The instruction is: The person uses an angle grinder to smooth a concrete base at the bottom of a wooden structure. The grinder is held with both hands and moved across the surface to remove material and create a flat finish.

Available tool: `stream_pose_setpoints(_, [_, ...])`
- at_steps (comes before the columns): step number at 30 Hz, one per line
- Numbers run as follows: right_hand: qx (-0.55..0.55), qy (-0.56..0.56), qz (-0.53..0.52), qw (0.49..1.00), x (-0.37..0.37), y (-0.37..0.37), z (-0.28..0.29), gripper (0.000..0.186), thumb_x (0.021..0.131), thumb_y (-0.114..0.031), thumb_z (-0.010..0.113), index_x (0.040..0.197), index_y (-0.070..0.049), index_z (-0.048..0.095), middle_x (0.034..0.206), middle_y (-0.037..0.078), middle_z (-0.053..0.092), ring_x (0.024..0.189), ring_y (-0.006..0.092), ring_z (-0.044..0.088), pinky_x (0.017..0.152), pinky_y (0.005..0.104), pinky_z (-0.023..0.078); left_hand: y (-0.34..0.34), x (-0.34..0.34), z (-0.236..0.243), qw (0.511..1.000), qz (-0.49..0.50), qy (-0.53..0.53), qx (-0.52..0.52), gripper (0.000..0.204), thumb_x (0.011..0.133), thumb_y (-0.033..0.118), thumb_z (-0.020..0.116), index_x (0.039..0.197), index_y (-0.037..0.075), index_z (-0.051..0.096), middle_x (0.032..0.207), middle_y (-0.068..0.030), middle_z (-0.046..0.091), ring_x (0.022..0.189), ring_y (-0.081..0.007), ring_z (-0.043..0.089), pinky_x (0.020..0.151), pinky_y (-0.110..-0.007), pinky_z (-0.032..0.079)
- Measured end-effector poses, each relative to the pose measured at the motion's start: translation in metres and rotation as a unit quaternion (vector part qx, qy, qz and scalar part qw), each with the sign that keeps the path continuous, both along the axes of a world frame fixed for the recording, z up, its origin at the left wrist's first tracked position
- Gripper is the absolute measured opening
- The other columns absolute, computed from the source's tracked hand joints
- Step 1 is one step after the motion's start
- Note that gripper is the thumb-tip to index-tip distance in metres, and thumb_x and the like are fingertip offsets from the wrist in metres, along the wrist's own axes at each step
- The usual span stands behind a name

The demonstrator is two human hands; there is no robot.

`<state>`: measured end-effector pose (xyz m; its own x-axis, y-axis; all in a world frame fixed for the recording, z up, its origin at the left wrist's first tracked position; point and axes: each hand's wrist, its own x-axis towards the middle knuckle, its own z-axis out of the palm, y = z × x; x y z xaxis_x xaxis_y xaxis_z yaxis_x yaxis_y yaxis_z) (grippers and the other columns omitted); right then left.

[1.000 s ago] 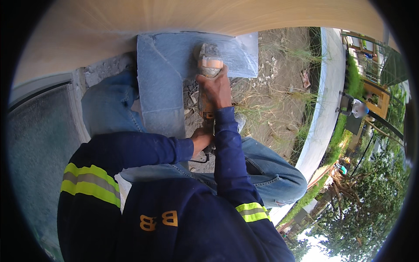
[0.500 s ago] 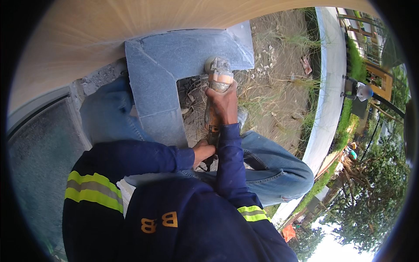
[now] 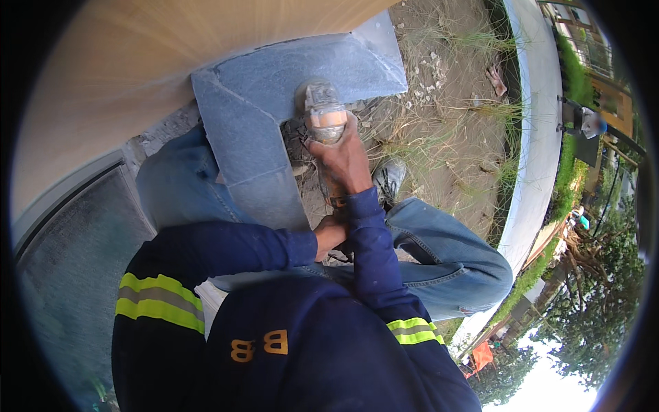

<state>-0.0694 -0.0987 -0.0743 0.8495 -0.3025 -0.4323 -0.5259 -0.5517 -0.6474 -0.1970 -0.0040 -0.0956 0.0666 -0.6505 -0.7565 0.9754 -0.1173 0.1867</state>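
Note:
My right hand [image 3: 343, 161] is wrapped round the front body of an angle grinder [image 3: 325, 118], just behind its dusty metal head. My left hand [image 3: 331, 235] is closed round the grinder's rear end, partly hidden by my right sleeve. The grinder's head and disc rest at the inner edge of a grey stone slab [image 3: 247, 147], near its corner. This slab is L-shaped, with a diagonal joint line across the corner. The disc's contact with the stone is mostly hidden under the head.
A tan wall [image 3: 137, 75] borders the slab, with a framed glass pane [image 3: 82, 275] at left. Dry soil with grass tufts [image 3: 446, 123] lies to the right, edged by a pale curb [image 3: 539, 137]. My bent knees flank the slab. Another person [image 3: 592, 125] stands far right.
The grinder's head has shifted left along the slab, with both my hands still on the tool. The view has turned slightly, and more of my shoe shows beside my right hand.

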Motion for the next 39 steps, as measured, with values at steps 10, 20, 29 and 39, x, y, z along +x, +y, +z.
stream_pose_setpoints(10, [-0.026,-0.023,-0.023,0.999,0.015,-0.023,-0.009,0.085,0.073,-0.033,0.081,0.141,-0.002,0.041,0.107,0.030,0.073,0.099,0.0487,0.071,0.086,0.0517,0.055,-0.005,0.010,-0.021,0.999,-0.008,-0.048,-0.018,0.036,0.095,0.018,0.067,0.125,0.000,0.063,0.109,-0.0066,0.069,0.095,-0.0169,0.063,0.083,-0.035,0.050])
stream_pose_setpoints(20, [-0.034,-0.004,-0.060,0.998,-0.020,-0.028,-0.006,0.089,0.072,-0.036,0.078,0.143,-0.002,0.039,0.105,0.031,0.072,0.099,0.0492,0.071,0.087,0.0521,0.056,-0.004,-0.014,-0.019,0.998,-0.055,-0.023,-0.034,0.037,0.097,0.017,0.064,0.131,0.001,0.065,0.119,-0.0071,0.070,0.107,-0.0185,0.063,0.095,-0.037,0.047])
stream_pose_setpoints(29, [-0.030,-0.005,-0.001,1.000,-0.007,-0.012,-0.005,0.090,0.072,-0.035,0.079,0.144,0.000,0.039,0.104,0.032,0.072,0.098,0.0496,0.071,0.085,0.0519,0.056,-0.009,0.000,-0.003,0.999,-0.035,-0.008,0.021,0.038,0.099,0.028,0.067,0.127,0.003,0.066,0.114,-0.0059,0.070,0.102,-0.0179,0.064,0.089,-0.038,0.051])
stream_pose_setpoints(39, [-0.059,-0.015,-0.022,0.998,-0.004,-0.022,-0.003,0.085,0.072,-0.035,0.080,0.141,-0.003,0.042,0.106,0.030,0.073,0.098,0.0483,0.071,0.086,0.0512,0.055,-0.013,-0.003,-0.015,0.999,-0.043,-0.026,0.005,0.029,0.098,0.024,0.066,0.118,0.002,0.069,0.104,-0.0072,0.072,0.091,-0.0170,0.065,0.077,-0.037,0.051])
